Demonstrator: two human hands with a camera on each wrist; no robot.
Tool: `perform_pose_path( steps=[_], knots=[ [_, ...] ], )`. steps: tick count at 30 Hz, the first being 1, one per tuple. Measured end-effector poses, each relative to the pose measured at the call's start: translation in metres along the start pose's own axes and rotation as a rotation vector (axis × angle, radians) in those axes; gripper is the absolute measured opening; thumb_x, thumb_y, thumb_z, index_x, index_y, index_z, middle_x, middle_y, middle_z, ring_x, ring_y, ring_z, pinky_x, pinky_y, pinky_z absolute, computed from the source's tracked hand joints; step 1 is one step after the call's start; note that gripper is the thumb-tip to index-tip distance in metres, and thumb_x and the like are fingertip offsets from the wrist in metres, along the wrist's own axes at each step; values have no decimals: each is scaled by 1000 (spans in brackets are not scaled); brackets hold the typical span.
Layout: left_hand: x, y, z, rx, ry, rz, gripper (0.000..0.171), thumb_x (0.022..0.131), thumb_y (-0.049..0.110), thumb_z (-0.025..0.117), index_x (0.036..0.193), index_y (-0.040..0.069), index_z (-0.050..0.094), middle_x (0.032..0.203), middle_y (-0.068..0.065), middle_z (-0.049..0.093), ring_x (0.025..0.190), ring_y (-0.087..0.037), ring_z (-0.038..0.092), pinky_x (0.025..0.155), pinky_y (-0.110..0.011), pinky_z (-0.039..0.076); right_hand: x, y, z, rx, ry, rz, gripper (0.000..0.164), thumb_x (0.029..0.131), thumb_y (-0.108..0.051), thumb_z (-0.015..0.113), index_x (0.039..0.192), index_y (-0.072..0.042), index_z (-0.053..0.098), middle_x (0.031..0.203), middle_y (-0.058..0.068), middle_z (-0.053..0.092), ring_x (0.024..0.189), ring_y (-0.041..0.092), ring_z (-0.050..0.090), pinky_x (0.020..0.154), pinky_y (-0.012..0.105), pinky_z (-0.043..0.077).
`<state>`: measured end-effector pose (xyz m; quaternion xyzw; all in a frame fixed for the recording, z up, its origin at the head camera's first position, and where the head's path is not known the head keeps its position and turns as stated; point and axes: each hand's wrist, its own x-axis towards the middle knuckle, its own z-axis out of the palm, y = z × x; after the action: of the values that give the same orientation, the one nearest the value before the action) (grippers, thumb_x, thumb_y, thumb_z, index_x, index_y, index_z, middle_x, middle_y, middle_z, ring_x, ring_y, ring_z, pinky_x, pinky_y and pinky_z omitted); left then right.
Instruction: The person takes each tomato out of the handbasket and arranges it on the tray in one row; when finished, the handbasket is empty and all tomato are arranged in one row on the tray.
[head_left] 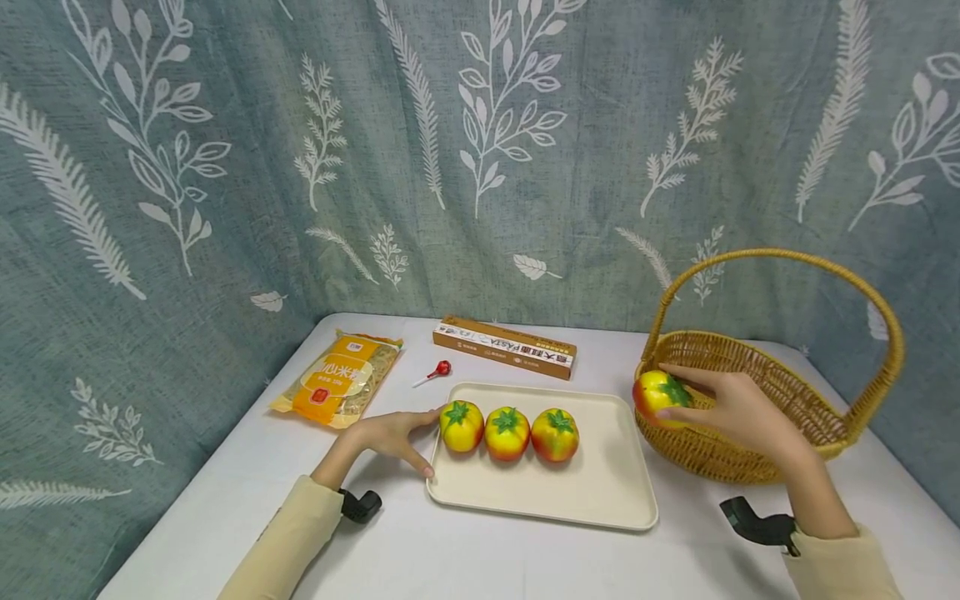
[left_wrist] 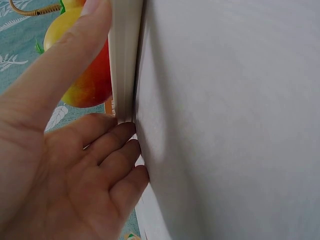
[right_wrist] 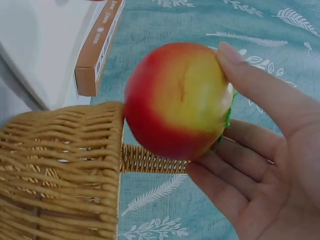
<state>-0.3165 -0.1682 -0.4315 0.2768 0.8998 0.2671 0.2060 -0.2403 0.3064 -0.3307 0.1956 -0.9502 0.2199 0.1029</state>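
Observation:
My right hand (head_left: pixel 738 410) holds a yellow-and-red tomato (head_left: pixel 660 398) with a green leafy top, just over the left rim of the wicker basket (head_left: pixel 697 465). In the right wrist view, the thumb and fingertips grip this tomato (right_wrist: pixel 172 100) from its leafy side. Three similar tomatoes, the left one (head_left: pixel 461 426), the middle one (head_left: pixel 507 433) and the right one (head_left: pixel 555 435), sit in a row on a cream tray (head_left: pixel 547 496). My left hand (head_left: pixel 393 436) rests with spread thumb and fingers at the tray's left edge, touching its rim (left_wrist: pixel 125 60).
A noodle packet (head_left: pixel 341 379) lies at the far left. Near it is a red lollipop (head_left: pixel 442 367). A long brown pasta box (head_left: pixel 504 346) lies behind the tray. The basket's tall handle (head_left: pixel 780 253) arches above the table, and a patterned green curtain (head_left: pixel 480 167) hangs behind.

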Motion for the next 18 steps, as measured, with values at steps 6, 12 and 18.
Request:
perform_pose_path(
  steps=[6, 12, 18],
  knots=[
    [0, 2, -1, 0, 4, -5, 106, 70, 35, 87, 151, 4, 27, 155, -13, 28, 143, -26, 24, 117, -42, 20, 1, -6, 5, 9, 10, -12, 71, 81, -48, 74, 136, -7, 56, 114, 20, 66, 84, 20, 61, 70, 37, 51],
    [-2, 4, -1, -5, -1, 0, 105, 70, 34, 87, 151, 3, 27, 155, -14, 28, 143, -26, 25, 116, -41, 21, 3, -13, 16, 20, -5, -67, 69, 79, -47, 76, 133, -7, 59, 108, 11, 69, 82, 16, 59, 70, 38, 52],
    [-2, 5, -1, -13, 1, -1, 105, 70, 34, 87, 151, 3, 27, 155, -14, 28, 143, -27, 24, 116, -42, 21, 10, -15, 32, 44, -34, -103, 69, 78, -47, 76, 131, -6, 60, 113, 11, 68, 86, 14, 60, 74, 39, 53]
  ],
)
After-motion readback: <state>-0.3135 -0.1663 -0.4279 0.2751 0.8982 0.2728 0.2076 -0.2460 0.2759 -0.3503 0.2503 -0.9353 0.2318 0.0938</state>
